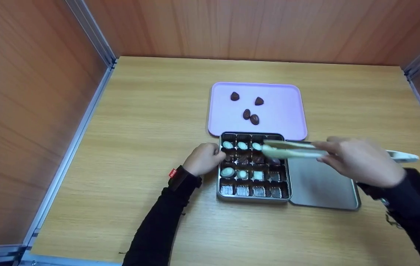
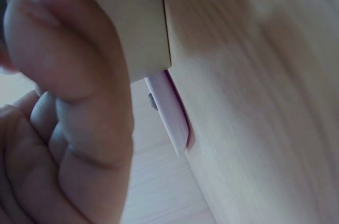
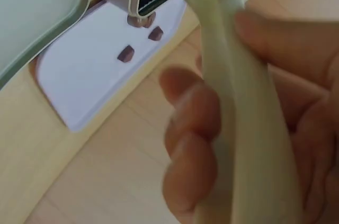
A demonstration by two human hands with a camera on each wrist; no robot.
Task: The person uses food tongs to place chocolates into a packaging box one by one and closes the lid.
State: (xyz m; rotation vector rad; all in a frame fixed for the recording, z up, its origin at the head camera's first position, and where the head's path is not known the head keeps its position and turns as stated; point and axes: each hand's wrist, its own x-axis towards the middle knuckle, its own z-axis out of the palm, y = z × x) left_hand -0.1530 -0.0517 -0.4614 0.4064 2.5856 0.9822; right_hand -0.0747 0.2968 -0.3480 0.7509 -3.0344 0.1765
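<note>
A metal tin [image 1: 254,200] with a dark divided insert holds rows of pale green and dark brown chocolates; the row nearest me has bare compartments. My left hand [image 1: 203,159] grips the tin's left rim, and in the left wrist view its curled fingers [image 2: 85,70] lie against the tin's side wall [image 2: 140,23]. My right hand [image 1: 361,160] holds pale green tongs [image 1: 294,152], squeezed nearly together, thumb on one arm and fingers round the other. The tongs' tips reach over the right of the upper rows; I cannot tell whether they pinch a chocolate.
Behind the tin lies a lilac tray [image 1: 283,107] with several brown chocolates [image 1: 254,119] on it. The tin's metal lid [image 1: 322,184] lies flat against its right side, under my right hand. Wood panels [image 1: 250,29] wall the table [image 1: 150,111] at the back and sides.
</note>
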